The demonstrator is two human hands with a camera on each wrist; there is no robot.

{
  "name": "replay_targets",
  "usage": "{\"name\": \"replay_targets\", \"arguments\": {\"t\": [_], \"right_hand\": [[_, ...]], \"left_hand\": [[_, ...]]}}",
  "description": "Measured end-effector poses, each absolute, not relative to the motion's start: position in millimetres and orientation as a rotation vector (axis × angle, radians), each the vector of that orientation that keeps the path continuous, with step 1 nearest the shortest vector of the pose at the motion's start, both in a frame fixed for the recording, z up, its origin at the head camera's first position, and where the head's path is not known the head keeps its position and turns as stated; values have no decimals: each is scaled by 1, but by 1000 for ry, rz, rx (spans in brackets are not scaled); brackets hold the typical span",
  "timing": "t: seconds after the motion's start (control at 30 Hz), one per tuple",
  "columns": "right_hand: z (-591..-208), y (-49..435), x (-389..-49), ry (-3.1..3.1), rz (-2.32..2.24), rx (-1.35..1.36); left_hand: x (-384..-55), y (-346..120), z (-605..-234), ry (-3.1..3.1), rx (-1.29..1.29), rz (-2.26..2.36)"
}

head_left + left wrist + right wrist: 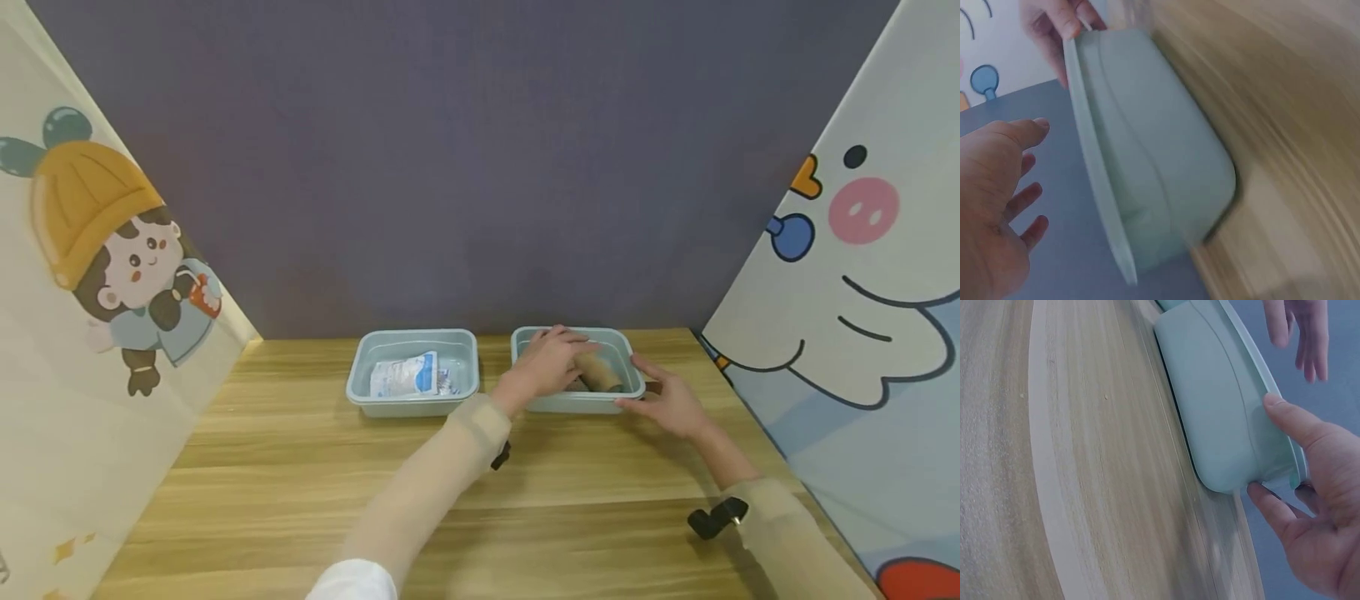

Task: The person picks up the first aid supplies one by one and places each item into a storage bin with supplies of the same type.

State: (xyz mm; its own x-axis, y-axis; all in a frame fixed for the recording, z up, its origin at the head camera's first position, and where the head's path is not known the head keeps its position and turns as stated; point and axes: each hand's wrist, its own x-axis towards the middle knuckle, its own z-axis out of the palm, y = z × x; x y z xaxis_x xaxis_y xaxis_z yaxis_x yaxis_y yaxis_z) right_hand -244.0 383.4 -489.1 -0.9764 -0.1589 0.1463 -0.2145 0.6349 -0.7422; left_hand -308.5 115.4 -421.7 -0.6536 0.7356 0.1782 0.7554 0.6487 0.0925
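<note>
A pale green plastic tray (577, 403) stands at the back right of the table, with brownish, elongated things (597, 372) lying in it. Over this tray reaches my left hand (549, 360), hiding part of its contents. In the left wrist view, the fingers of that hand (997, 200) are spread loosely, apart from the tray wall. My right hand (670, 406) grips the tray's right end. Seen from the right wrist, the thumb of that hand (1329, 481) rests on the rim, and other fingers are against the end wall.
To the left stands a matching pale green tray (412, 410) holding a white and blue packet (405, 377) and smaller wrapped bits. Both trays sit on the wood-grain table (300, 492), close to a dark grey back panel (465, 167). Printed cartoon panels flank both sides.
</note>
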Motion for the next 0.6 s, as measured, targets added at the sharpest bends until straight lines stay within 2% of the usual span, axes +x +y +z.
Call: {"name": "replay_targets", "arguments": {"t": [0.23,0.6], "right_hand": [[-485,385,-246,-2817,1227,305],[-478,397,-239,-2847,1089,239]], "left_hand": [[-312,65,-411,-2710,-1168,-310],[-309,-53,-405,-2687,-914,-477]]}}
